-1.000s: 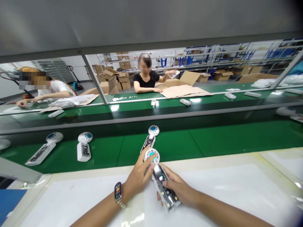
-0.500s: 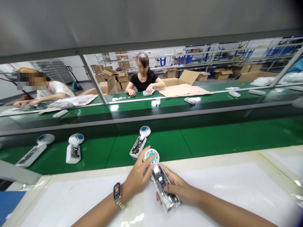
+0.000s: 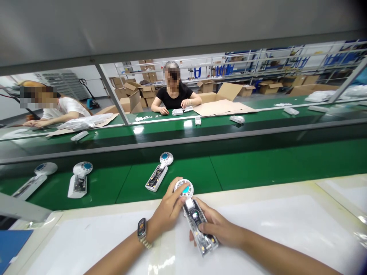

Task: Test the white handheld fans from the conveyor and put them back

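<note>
Over the white worktop, both my hands hold a white handheld device [image 3: 205,241] with a round slotted head, a blue centre and a circuit board showing in its body. A small light glows on the board. My left hand [image 3: 169,206], wearing a watch [image 3: 142,228], has its fingers closed around the round head. My right hand [image 3: 219,225] grips the body from the right, thumb on top and fingers beneath. A similar device [image 3: 156,178] lies just beyond my left hand on the green conveyor belt [image 3: 258,168].
Two more such devices [image 3: 77,185] [image 3: 31,186] lie at the left of the near belt. A metal rail [image 3: 183,141] separates it from a farther belt carrying white parts [image 3: 236,120]. Two people [image 3: 174,97] sit across. A grey panel [image 3: 183,26] hangs overhead; a blue sheet [image 3: 13,248] lies left.
The devices on the near belt have shifted left, while white parts on the farther belt have shifted right. My hands keep nearly the same hold on the device.
</note>
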Demonstrator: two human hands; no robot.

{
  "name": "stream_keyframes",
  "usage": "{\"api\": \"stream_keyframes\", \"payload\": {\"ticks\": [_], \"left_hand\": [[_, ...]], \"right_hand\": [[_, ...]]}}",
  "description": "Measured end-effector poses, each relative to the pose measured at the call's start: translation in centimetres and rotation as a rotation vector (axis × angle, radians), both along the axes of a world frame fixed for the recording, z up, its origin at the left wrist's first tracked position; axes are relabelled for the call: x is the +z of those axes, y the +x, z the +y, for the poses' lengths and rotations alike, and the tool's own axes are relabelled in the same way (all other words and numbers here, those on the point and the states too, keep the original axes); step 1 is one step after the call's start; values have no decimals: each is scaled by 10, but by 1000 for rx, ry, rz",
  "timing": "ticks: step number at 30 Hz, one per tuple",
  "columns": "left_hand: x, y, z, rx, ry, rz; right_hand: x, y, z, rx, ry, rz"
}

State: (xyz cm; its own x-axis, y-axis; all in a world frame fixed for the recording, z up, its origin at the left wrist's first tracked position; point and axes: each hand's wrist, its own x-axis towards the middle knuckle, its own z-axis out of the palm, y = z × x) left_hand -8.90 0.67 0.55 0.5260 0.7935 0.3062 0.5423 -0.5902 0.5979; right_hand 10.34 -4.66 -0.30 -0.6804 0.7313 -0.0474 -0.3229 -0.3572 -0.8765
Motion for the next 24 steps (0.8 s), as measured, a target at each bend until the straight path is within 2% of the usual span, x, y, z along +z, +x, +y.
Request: {"api": "stream_keyframes", "payload": {"ticks": [6,18,21,24], "left_hand": [[-2,1,2,21,-52,-87],[-2,2,1,26,-77,-100],[-5,4,2,67,-55,-118],[-11,5,1,96,-70,-125]], "right_hand": [[-1,0,-2,-22,36,-14],[3,0,-3,-31,49,-7],[0,-1,5,-136,26,8],[-9,7,27,-397,18,-24]]}}
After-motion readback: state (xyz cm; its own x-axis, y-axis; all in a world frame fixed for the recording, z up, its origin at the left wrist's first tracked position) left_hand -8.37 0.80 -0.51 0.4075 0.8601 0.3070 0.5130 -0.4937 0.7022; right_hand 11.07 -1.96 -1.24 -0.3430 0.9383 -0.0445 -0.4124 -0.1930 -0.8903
